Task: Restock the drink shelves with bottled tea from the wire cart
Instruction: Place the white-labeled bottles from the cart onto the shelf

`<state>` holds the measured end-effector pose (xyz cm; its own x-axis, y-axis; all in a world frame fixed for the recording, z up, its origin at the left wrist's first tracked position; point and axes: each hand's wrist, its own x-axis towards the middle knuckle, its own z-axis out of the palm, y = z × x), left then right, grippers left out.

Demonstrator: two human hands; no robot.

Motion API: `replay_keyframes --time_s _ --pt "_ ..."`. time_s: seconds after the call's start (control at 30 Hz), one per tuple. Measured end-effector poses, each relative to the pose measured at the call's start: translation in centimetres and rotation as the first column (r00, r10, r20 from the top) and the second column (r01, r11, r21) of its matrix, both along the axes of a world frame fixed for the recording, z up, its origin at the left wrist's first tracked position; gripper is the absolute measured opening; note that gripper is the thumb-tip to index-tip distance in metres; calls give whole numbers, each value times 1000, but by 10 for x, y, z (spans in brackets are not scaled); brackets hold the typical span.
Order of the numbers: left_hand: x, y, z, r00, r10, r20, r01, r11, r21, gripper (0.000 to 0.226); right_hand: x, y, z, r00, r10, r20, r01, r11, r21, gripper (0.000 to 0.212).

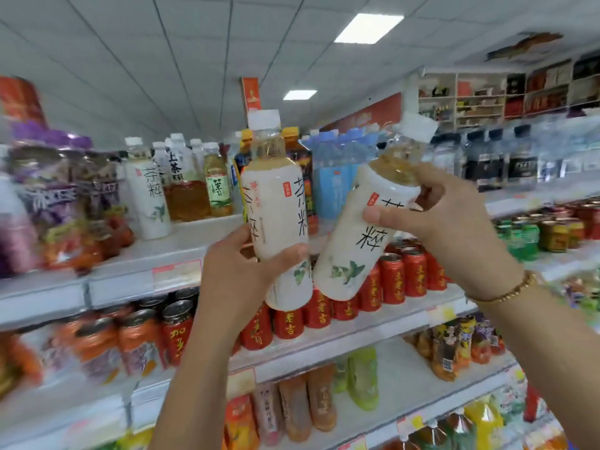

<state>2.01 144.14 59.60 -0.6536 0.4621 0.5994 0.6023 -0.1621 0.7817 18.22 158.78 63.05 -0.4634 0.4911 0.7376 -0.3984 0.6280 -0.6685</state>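
At the drink aisle, both hands are raised in front of the shelves, each holding one bottle of tea. The left hand (233,271) grips the left bottle (276,203) low on its body, thumb across the front of the label, so the bottle stands almost upright with its white cap on top. That is a hold suited to setting it down base first. The right hand (448,222) grasps the right bottle (357,235) high up, just below the clear shoulder, with the thumb pressed on the label. This bottle leans, its cap up and to the right and its base swung in toward the other bottle's base. Whether the two touch cannot be told. Both are in the air in front of the red cans (402,274), not yet on any shelf. Their likely home is the top shelf (191,237), where a matching white bottle (147,196) already stands beside other teas with a bare stretch of shelf next to it. Carrying two at once halves the trips, and the upright left bottle looks ready to go in first. The tilted one would need righting before it is set down, or it may knock over its neighbours. A bracelet (516,289) sits on the right wrist. No cart is in view.
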Motion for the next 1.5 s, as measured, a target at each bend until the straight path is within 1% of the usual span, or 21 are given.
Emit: replay_keyframes --time_s 0.13,0.3,0.4,0.5,0.57,0.7,0.83,0.9,1.0,1.07,1.1,1.17,1.23,1.27,1.33,1.4,1.5 --pt "-24 -28 29 980 186 -73 -182 982 56 39 -49 -11 26 992 122 -25 -120 991 61 50" --pt "-81 -49 64 918 388 -85 -374 916 144 42 -120 -31 62 982 180 -65 -172 979 111 47" --pt "-121 -54 76 879 472 -71 -458 876 152 54 -164 -45 80 989 149 4 -147 973 179 47" --pt "-160 -54 79 855 518 -39 -513 853 96 59 -209 -56 90 991 42 127 -73 965 252 50" --pt "-182 -54 76 853 519 -46 -519 855 29 59 -239 -59 93 982 -2 187 -46 967 252 52" --pt "-213 -51 64 870 490 -57 -493 860 -133 51 -286 -54 88 948 -28 318 -38 979 198 51" --pt "-228 -46 57 901 433 -34 -431 880 -198 38 -312 -52 85 927 -49 371 -8 989 151 55" --pt "-237 -43 56 911 410 -42 -409 886 -218 43 -319 -53 84 922 -24 387 -21 994 112 55" --pt "-247 -40 57 927 367 -82 -375 883 -283 66 -322 -57 75 919 -21 393 1 999 53 45" --pt "-251 -42 55 941 322 -99 -337 879 -338 68 -321 -59 62 911 -28 412 28 1000 6 34" --pt "-253 -45 53 952 291 -95 -305 873 -380 64 -319 -61 54 904 -25 427 29 1000 -4 33" --pt "-254 -54 49 974 216 -65 -221 852 -475 48 -320 -64 39 887 -31 462 19 999 31 36" --pt "-255 -61 45 987 157 -45 -156 823 -546 33 -323 -63 28 857 -79 509 33 995 99 42" --pt "-256 -61 44 988 145 -47 -147 816 -560 30 -325 -62 26 837 -117 535 55 990 131 46" --pt "-256 -57 47 982 170 -77 -184 806 -563 26 -328 -59 30 778 -218 590 107 970 218 48" --pt "-257 -47 50 972 215 -99 -233 792 -564 32 -333 -55 37 715 -303 630 152 947 283 47" --pt "-263 -24 53 955 256 -146 -294 785 -545 48 -344 -47 44 652 -384 654 233 922 309 53"
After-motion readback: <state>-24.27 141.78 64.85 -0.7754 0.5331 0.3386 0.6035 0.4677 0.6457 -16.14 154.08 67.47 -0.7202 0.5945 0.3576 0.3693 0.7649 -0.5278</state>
